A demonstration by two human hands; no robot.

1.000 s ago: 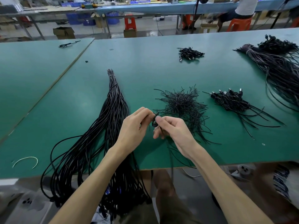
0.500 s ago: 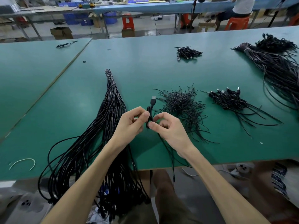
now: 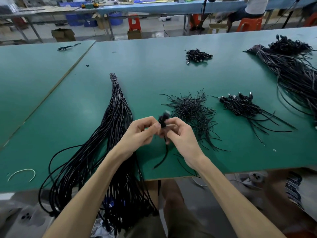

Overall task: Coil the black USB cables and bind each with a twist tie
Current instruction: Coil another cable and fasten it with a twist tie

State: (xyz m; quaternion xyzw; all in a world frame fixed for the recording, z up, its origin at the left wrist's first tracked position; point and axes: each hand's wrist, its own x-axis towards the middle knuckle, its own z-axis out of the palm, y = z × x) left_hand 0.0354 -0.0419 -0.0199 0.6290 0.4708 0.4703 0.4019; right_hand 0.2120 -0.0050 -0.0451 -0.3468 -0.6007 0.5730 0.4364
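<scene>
Above the green table [image 3: 154, 69], my left hand [image 3: 139, 133] and my right hand [image 3: 180, 136] both pinch one small coil of black USB cable [image 3: 162, 121]. Its plug end sticks up, blurred, and its loose tail [image 3: 164, 156] hangs down to the table. A long bundle of uncoiled black cables [image 3: 115, 121] lies to the left and spills over the front edge. A heap of black twist ties [image 3: 190, 109] sits just beyond my right hand. Bound cables [image 3: 240, 104] lie in a pile to the right.
A second small pile of coiled cables [image 3: 197, 54] lies far back. A large cable bundle [image 3: 295, 73] fills the right side. A white tie [image 3: 22, 173] lies at the front left. Stools and boxes stand beyond the table, where a person sits at another bench.
The cable's hanging length has been drawn up from below the table edge; only a short tail is left. The coil between my fingers has thickened, and both hands stayed in place.
</scene>
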